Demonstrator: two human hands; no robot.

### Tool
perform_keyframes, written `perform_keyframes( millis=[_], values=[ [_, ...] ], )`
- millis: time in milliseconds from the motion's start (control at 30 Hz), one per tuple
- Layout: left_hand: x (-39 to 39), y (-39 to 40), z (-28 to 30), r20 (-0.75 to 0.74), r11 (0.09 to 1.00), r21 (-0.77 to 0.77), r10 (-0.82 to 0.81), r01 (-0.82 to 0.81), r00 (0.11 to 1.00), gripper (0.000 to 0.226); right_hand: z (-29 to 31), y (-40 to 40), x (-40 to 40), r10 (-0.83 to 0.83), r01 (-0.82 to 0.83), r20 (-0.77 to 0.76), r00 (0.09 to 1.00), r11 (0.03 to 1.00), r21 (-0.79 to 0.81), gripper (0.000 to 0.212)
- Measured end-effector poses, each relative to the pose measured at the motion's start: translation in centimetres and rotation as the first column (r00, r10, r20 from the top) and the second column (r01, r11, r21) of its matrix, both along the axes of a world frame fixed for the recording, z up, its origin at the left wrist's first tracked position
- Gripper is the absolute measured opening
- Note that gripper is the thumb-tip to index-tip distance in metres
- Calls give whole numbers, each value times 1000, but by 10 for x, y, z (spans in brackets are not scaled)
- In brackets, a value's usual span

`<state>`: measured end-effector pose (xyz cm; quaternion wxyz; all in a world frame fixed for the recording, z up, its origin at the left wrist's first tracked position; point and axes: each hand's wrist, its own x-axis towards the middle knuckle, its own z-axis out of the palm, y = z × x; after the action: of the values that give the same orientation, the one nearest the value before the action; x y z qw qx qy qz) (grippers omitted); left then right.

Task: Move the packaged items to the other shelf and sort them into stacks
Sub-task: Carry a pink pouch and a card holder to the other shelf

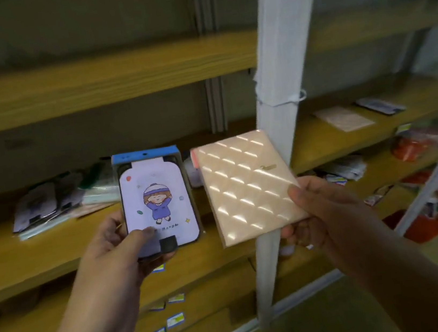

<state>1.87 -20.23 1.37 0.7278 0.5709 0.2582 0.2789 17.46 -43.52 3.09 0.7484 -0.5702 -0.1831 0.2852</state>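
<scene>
Two hands — left hand fingers gripping cartoon package, right hand pinching quilted package's edge.

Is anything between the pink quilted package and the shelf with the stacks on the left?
Yes. The cartoon package in the left hand sits between the pink quilted package, in the right hand, and the stacks.

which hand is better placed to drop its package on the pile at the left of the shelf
Left, probably. The left hand holds the cartoon package beside that pile; the right hand holds the pink quilted package by the white post.
</scene>
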Motion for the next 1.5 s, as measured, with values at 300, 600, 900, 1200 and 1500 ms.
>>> perform_keyframes(
  millis=[300, 600, 900, 1200, 1500],
  values=[
    [52, -164, 6, 6, 996, -36, -86, 86, 996, 25, -3, -168, 35, -148, 151, -82, 986, 988, 26, 40],
    [138, -261, 15, -83, 970, -36, -243, 241, 966, 27, -13, -260, 83, -249, 277, -219, 943, 955, 105, 34],
    [268, -287, -3, -28, 909, -97, -409, 405, 912, 31, -22, -294, 181, -399, 411, -202, 895, 911, 23, 43],
    [433, -287, -17, -88, 880, -217, -450, 424, 889, 30, -22, -309, 325, -477, 491, -180, 861, 870, 45, 15],
    [569, -314, -31, -221, 944, -166, -319, 287, 922, 30, -37, -339, 425, -457, 477, -264, 850, 879, 13, 22]
  ],
)
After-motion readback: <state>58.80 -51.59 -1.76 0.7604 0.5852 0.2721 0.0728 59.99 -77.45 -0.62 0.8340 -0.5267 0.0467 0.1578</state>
